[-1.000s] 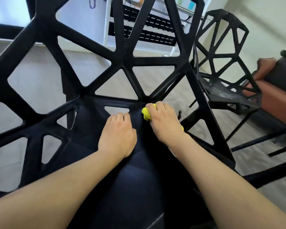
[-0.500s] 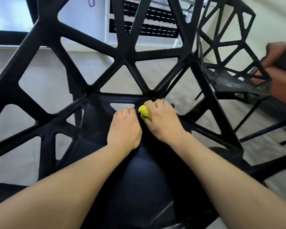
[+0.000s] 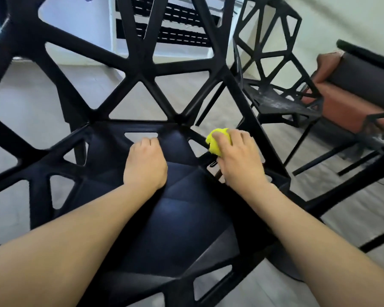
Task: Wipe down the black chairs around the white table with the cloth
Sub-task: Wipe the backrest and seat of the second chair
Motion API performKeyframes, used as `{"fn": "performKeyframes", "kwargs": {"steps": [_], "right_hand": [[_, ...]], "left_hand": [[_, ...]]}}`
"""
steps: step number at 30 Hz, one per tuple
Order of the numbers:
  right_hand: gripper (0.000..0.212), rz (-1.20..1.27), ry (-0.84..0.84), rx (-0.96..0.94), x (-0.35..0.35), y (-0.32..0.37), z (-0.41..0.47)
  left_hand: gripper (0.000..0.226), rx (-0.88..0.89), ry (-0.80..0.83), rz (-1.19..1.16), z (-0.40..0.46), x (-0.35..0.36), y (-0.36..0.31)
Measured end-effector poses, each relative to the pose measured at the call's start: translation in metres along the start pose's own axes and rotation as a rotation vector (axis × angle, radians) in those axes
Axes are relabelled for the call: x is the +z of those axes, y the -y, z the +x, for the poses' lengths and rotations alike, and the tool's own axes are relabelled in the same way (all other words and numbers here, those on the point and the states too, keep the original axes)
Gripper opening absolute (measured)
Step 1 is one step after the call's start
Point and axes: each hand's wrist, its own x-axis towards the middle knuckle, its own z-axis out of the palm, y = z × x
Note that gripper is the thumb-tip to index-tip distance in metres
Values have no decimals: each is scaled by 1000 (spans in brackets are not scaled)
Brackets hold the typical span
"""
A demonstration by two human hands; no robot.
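We judge the job partly done: our right hand point(image 3: 239, 158) grips the yellow cloth point(image 3: 216, 141) against the near black chair point(image 3: 177, 218)'s right strut, our left hand point(image 3: 145, 163) curled empty on its seat; the dusty second chair point(image 3: 277, 100) awaits.

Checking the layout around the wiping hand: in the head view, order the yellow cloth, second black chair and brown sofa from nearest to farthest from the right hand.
1. Yellow cloth, held in the right hand.
2. Second black chair, behind, to the right.
3. Brown sofa, far right.
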Motion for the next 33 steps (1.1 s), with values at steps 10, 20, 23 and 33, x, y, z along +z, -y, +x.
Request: {"fn": "performKeyframes", "kwargs": {"steps": [10,20,23,33], "right_hand": [[54,602,278,-135,-68,64,-85],[44,421,95,208,-63,46,-115],[47,586,99,108,-86,83,-126],[42,502,-16,256,-73,7,-158]], "left_hand": [[35,19,-14,30,0,-2,-3],[33,16,3,19,1,-1,-2],[33,11,19,2,5,1,0],[31,249,-46,-9,-34,-27,-1]]}}
